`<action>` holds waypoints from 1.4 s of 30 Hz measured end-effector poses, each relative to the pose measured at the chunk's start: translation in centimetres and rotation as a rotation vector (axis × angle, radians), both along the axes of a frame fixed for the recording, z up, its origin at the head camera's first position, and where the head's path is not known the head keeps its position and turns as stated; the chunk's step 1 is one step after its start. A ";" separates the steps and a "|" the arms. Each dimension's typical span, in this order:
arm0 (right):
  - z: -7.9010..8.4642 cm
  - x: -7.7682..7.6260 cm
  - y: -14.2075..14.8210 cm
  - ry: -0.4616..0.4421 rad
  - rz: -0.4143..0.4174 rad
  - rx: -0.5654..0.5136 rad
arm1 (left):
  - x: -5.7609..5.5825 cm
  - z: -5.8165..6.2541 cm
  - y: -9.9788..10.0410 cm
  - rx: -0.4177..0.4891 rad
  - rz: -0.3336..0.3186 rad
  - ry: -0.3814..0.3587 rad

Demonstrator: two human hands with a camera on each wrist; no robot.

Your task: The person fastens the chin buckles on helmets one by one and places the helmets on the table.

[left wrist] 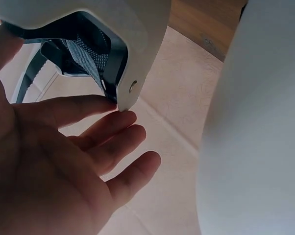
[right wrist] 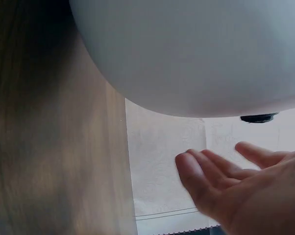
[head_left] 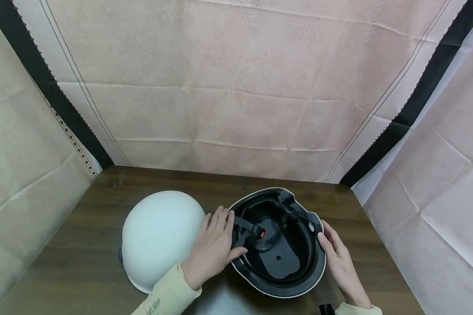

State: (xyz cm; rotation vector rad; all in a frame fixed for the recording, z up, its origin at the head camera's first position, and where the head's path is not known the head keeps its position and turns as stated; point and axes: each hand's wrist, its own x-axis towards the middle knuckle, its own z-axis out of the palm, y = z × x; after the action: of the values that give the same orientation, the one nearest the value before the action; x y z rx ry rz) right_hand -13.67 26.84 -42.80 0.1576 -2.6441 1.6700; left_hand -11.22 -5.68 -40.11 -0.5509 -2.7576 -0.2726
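Observation:
An upturned white helmet (head_left: 314,273) with a black padded inside lies on the brown table, its straps and a buckle with a red button (head_left: 263,233) showing within. My left hand (head_left: 214,245) touches its left rim, fingers extended and thumb over the edge. In the left wrist view, the forefinger meets the tip of the helmet's side near a rivet (left wrist: 133,86). At the right rim, my right hand (head_left: 340,264) rests its thumb on the edge. Several of its fingers (right wrist: 258,155) stand apart from the smooth shell (right wrist: 186,58) in the right wrist view.
A second white helmet (head_left: 161,236) sits dome up just left of my left hand, with a small dark part at its left side. Pale fabric walls (head_left: 236,96) rise behind the table (head_left: 102,271) and on both sides. A small black object (head_left: 326,309) shows beside the right sleeve.

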 end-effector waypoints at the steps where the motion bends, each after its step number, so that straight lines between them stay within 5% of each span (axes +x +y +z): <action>1: 0.0 0.0 0.0 0.006 0.007 -0.008 | 0.0 0.0 0.0 -0.002 -0.001 -0.012; 16: 0.0 0.2 -0.3 0.128 0.024 -0.111 | -0.6 -0.7 0.3 -0.083 0.007 -0.109; 30: 0.1 0.2 -0.6 0.179 0.149 -0.206 | -1.2 -2.4 1.2 -0.159 0.053 -0.075; 42: 0.1 0.6 -1.0 0.179 0.135 -0.220 | -1.3 -2.8 1.3 -0.115 0.034 -0.106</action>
State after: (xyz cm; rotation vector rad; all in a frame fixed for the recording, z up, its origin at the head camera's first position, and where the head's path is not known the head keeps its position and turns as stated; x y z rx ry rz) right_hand -13.05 25.86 -42.72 0.4679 -2.3506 1.8729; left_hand -12.54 -4.43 -42.87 -0.5313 -2.8962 -0.1397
